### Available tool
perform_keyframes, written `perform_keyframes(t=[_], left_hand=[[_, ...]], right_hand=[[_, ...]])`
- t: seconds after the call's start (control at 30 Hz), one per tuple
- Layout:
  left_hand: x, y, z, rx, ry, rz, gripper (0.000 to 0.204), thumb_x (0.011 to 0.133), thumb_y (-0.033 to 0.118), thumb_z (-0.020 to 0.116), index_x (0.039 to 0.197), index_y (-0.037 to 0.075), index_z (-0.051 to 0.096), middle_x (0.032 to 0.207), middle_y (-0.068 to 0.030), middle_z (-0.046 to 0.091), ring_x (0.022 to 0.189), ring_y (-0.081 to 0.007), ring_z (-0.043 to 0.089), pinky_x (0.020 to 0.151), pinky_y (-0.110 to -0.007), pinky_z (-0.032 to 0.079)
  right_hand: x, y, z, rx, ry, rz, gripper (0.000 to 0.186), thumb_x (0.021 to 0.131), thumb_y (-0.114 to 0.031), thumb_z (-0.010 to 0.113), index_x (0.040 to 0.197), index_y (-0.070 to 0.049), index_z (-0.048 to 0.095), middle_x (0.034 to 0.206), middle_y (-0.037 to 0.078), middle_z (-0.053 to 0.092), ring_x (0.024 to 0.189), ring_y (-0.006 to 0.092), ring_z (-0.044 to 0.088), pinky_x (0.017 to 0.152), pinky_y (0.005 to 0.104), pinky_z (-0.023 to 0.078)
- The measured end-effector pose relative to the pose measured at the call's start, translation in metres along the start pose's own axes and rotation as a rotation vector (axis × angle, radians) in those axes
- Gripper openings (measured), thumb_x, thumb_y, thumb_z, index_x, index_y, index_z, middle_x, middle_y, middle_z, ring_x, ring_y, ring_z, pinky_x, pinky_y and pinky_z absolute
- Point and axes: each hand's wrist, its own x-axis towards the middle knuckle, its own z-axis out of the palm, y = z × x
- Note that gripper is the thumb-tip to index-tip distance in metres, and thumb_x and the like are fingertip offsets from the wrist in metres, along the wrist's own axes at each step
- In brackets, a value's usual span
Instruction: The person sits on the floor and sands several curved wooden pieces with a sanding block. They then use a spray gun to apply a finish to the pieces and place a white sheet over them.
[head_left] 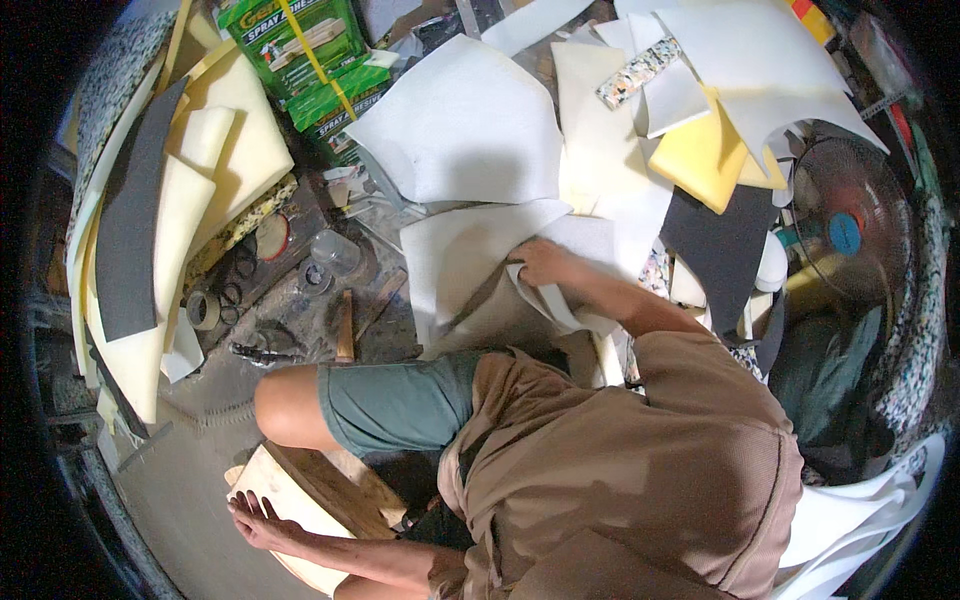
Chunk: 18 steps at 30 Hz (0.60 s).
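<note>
My right hand (545, 263) is closed on the edge of a white foam sheet (455, 250), which curls up and folds under my fingers. Some of its fingertips are hidden by the sheet. Just beyond lies a larger white foam panel (465, 120) with angled corners. My left hand (262, 520) holds nothing; its fingers are apart, and it hangs beside my bent leg over a pale wooden board (295, 500). Whether it touches the board I cannot tell.
Cream foam slabs (235, 130) and a dark grey strip (135, 220) lean at left. Green boxes (300, 60) with a yellow strap stand behind. Tape rolls (203, 310), a clear cup (335, 252) and a wooden-handled tool (345, 325) lie on the floor. A fan (845, 230) stands at right.
</note>
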Motion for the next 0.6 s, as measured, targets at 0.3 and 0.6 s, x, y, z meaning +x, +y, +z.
perform_keyframes(t=[0.3,0.6], left_hand=[[-0.002,0.002,0.009,0.04,-0.07,-0.005,0.059,0.094,0.045,0.065,0.125,-0.004,0.057,0.126,-0.0162,0.064,0.115,-0.0298,0.062,0.096,-0.044,0.051],[-0.005,-0.004,-0.01,0.044,-0.003,-0.009,0.046,0.097,0.043,0.062,0.12,0.003,0.062,0.125,-0.0155,0.065,0.112,-0.0276,0.064,0.096,-0.046,0.051]], right_hand=[[-0.009,-0.007,-0.08,-0.154,0.002,0.326,0.061,0.074,-0.009,0.069,0.132,-0.004,0.054,0.141,0.023,0.047,0.122,0.0378,0.054,0.102,0.044,0.047],[0.012,-0.019,-0.048,-0.264,-0.076,0.177,0.065,0.077,-0.019,0.07,0.139,-0.012,0.05,0.141,0.022,0.047,0.118,0.0366,0.058,0.091,0.0488,0.053]])
